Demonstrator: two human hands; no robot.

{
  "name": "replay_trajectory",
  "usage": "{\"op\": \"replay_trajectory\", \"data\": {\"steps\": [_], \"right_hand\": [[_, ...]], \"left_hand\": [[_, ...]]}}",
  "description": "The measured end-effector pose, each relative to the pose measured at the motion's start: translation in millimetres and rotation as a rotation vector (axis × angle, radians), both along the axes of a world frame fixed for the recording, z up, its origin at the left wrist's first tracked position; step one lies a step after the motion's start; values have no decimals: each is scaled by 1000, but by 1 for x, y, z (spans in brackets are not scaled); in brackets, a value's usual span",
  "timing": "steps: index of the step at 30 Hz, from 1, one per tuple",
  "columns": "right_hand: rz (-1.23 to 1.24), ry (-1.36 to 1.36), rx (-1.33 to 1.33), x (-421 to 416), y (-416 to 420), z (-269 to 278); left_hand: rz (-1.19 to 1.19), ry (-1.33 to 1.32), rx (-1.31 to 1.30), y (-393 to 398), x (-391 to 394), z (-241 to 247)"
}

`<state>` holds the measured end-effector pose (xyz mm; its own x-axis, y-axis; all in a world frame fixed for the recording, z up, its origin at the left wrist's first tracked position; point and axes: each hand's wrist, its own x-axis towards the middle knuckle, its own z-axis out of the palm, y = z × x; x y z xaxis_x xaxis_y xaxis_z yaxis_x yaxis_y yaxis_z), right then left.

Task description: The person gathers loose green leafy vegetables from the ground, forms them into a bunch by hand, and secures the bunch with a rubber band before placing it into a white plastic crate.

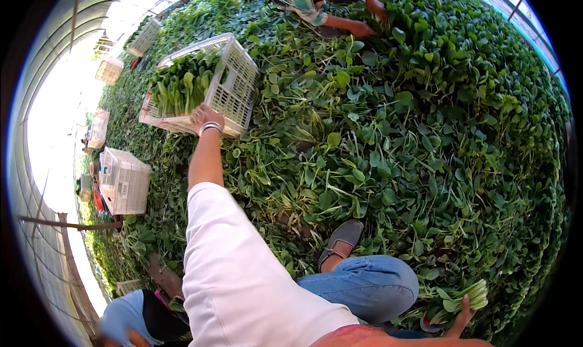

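My left hand point(207, 118), in a white sleeve and with a metal bangle at the wrist, grips the near rim of a white plastic crate point(232, 92). The crate sits tilted on the leaf-strewn ground. Leafy greens with pale stalks point(182, 85) stand packed inside it, beside my fingers. At the lower right, my right hand point(463, 317) is closed around a bunch of the same greens point(473, 296), stalks pointing up and right. Part of that hand and its forearm is hidden at the bottom edge.
Cut leaves point(328, 165) cover the ground; dense standing greens point(460, 42) grow at right. Another person's hands point(362, 28) reach into them at top. More crates point(130, 183) line the left, near a rusty bar point(68, 223). Another person point(132, 317) is at lower left.
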<state>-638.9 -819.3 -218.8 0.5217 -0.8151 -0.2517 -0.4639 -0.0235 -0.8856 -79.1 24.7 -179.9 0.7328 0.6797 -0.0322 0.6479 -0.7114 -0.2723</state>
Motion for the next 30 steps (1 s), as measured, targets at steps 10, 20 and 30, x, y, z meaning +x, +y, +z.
{"op": "replay_trajectory", "data": {"steps": [10,20,30], "right_hand": [[168,244,-19,48,-9,-18],[245,45,125,78,17,-27],[27,-219,-74,-24,35,50]], "left_hand": [[-90,78,-18,163,96,-60],[-137,-152,-340,173,8,-44],[-507,99,-357,-61,-193,23]]}}
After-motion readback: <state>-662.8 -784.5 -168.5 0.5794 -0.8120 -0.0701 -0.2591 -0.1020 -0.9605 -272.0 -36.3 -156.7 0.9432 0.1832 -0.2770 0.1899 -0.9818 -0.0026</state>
